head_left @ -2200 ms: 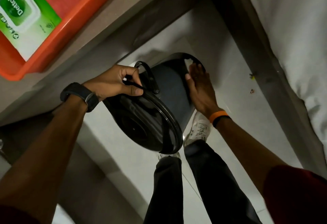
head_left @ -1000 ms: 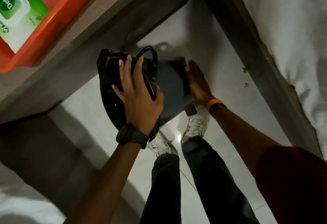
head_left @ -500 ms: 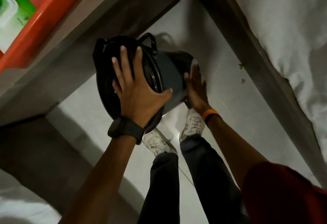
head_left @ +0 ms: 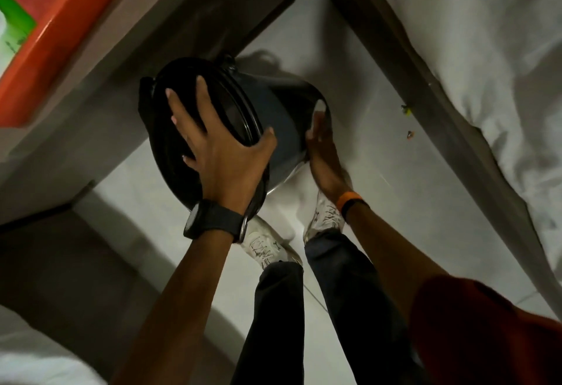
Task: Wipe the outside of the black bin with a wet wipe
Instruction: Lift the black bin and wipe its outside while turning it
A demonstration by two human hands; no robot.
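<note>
The black bin [head_left: 282, 111] is held up above the floor, tilted on its side with its lid end toward me. My left hand [head_left: 219, 147] lies spread over the lid and grips its rim. My right hand [head_left: 322, 147] presses against the bin's lower right side near the base. A small patch of white wet wipe [head_left: 318, 108] shows just above its fingertips; most of the wipe is hidden under the hand.
An orange tray [head_left: 60, 28] with a green wipes pack [head_left: 13, 22] sits on a grey table at top left. A bed with white sheet [head_left: 486, 50] runs along the right. My legs and white shoes [head_left: 264, 244] stand on the pale tiled floor below.
My left hand shifted from the bin's handle to lying flat over the lid. The bin turned and rose slightly. My right hand slid along the bin's side toward the base.
</note>
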